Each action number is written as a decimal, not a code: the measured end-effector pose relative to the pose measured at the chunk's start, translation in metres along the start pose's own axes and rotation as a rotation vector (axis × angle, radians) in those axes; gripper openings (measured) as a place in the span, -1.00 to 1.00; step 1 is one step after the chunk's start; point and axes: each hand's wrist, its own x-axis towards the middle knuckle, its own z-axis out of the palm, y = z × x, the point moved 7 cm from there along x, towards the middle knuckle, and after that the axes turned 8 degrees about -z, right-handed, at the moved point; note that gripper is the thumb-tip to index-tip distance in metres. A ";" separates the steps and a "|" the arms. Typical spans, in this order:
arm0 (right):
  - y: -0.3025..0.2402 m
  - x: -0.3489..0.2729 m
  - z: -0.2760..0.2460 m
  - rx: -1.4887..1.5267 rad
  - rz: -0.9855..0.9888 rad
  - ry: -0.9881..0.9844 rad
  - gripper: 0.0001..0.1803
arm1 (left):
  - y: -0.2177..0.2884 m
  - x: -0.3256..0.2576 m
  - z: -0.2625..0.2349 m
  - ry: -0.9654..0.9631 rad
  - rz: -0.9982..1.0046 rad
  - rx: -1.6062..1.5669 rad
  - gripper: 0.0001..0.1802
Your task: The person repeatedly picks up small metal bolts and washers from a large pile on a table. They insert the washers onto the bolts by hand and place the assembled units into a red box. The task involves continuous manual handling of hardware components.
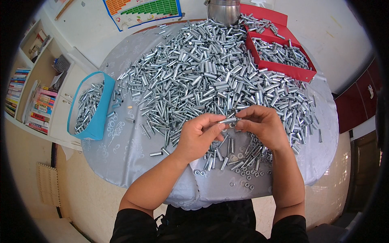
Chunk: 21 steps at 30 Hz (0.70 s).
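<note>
A short shiny metal sleeve (229, 120) lies crosswise between my two hands, above the near side of a big metal heap. My left hand (197, 137) pinches its left end between thumb and forefinger. The fingers of my right hand (261, 124) close around the right end, where a small part at the tip is mostly hidden. Loose sleeves and bolts (202, 77) fill the heap behind my hands. Just below them lie thin bolts (253, 156), more sleeves (210, 160) and several washers and nuts (248, 174).
A blue bin (97, 127) with metal pieces stands at the left table edge. At the far right sits a red box (285, 72) of bolts, beside a steel pot (224, 12). A silvery cloth (121, 162) covers the round table. Bookshelves (38, 81) stand left.
</note>
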 end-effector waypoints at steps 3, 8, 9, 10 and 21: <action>0.003 0.001 0.002 0.050 0.003 -0.020 -0.80 | 0.001 -0.001 -0.002 -0.005 0.007 -0.037 -0.77; -0.006 0.003 0.002 -0.234 -0.125 0.044 -0.82 | 0.008 -0.002 -0.011 0.084 0.050 -0.077 -0.77; -0.013 0.003 0.004 -0.506 -0.259 0.025 -0.82 | 0.009 -0.001 -0.014 0.114 0.069 -0.071 -0.77; -0.018 0.003 0.008 -0.777 -0.391 0.006 -0.81 | 0.010 -0.001 -0.017 0.144 0.088 -0.066 -0.77; -0.002 0.001 0.044 -1.108 -0.523 -0.213 -0.79 | 0.011 -0.001 -0.019 0.178 0.096 -0.078 -0.78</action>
